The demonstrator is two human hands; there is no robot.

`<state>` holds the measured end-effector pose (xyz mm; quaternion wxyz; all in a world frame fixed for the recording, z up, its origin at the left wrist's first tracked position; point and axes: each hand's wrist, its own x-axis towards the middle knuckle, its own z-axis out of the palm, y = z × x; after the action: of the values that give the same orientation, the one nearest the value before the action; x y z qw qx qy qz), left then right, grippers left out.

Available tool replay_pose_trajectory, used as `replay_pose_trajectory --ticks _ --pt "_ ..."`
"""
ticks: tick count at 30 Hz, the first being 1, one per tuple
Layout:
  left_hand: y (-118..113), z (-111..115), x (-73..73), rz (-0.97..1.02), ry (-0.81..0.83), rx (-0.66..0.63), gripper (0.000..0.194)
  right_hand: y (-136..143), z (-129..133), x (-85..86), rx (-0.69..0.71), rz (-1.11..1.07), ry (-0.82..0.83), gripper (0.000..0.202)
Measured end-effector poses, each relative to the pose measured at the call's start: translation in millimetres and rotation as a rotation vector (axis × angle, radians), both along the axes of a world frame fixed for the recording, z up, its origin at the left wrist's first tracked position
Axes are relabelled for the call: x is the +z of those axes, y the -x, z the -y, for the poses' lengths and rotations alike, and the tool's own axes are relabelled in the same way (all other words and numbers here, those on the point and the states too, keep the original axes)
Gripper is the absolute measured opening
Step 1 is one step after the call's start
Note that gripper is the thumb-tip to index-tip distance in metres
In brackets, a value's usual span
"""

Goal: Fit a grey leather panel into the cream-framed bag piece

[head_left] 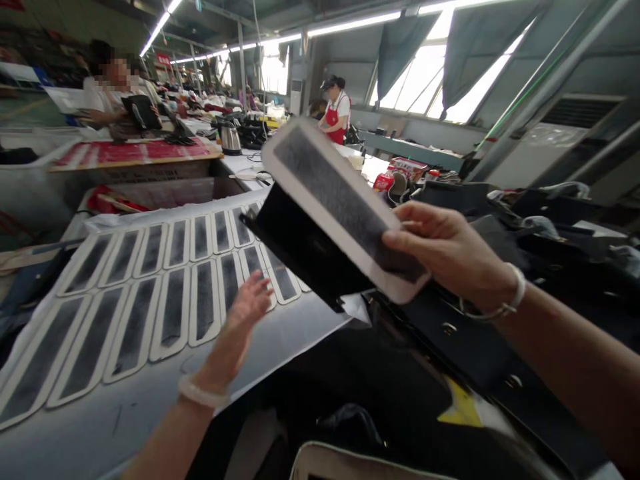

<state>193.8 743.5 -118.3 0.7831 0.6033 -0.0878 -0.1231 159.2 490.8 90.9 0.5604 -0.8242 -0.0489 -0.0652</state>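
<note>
My right hand (450, 257) grips one end of a long panel (330, 187) with rounded corners, a pale border and a dark strip down its middle. The thumb lies on the dark strip. A black piece (310, 247) shows just below the panel; I cannot tell whether the two are joined. My left hand (247, 303) is apart from it, fingers stretched out and a little blurred, holding nothing. Beneath and beyond that hand, two rows of similar panels (170, 313) lie side by side on a pale covered table (280, 340).
Black bags (525, 333) with metal fittings are heaped at my right. A pale-edged item (360, 463) is at the bottom edge. Beyond the table stand a bin (185, 193), a metal kettle (231, 138), a person in a red apron (337, 117) and another person (115, 100) at left.
</note>
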Motion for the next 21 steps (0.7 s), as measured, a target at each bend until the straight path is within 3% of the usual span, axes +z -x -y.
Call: replay_pose_trajectory --ticks 1,3,4,6,9,12,13,15,18,21 --pt "1.8 -9.5 17.2 0.012 0.124 0.111 0.068 18.2 -0.2 -7.9 0.027 -0.105 -0.031 0.031" --pt "9.1 -23.4 49.1 0.164 0.228 0.165 0.076 52.2 0.4 -23.6 0.064 -0.294 -0.111 0.033" --pt "14.7 -26.9 62.2 0.234 0.207 0.104 0.081 67.7 0.9 -31.0 0.073 -0.364 -0.16 0.035" --pt "29.2 -26.0 80.6 0.287 0.065 -0.122 0.07 95.4 2.9 -44.5 0.104 -0.469 -0.27 0.042" --pt "54.1 -11.5 91.0 0.215 -0.084 -0.406 0.032 128.4 11.7 -60.2 0.15 -0.479 -0.444 0.055" --pt "74.8 4.1 94.4 0.195 -0.057 -0.432 0.024 150.6 30.0 -65.8 0.211 -0.373 -0.627 0.095" --pt "80.3 7.7 96.4 0.219 -0.066 -0.407 0.023 155.9 36.4 -65.0 0.217 -0.34 -0.62 0.106" --pt "89.6 13.0 102.7 0.294 -0.134 -0.36 0.021 164.4 44.8 -59.9 0.188 -0.32 -0.424 0.111" --pt "102.4 20.4 115.4 0.401 -0.208 -0.305 0.017 174.5 38.6 -48.5 0.082 -0.287 0.096 0.1" --pt "115.3 27.7 126.4 0.54 -0.233 -0.237 0.013 183.5 19.8 -39.5 -0.025 -0.077 0.547 0.096"
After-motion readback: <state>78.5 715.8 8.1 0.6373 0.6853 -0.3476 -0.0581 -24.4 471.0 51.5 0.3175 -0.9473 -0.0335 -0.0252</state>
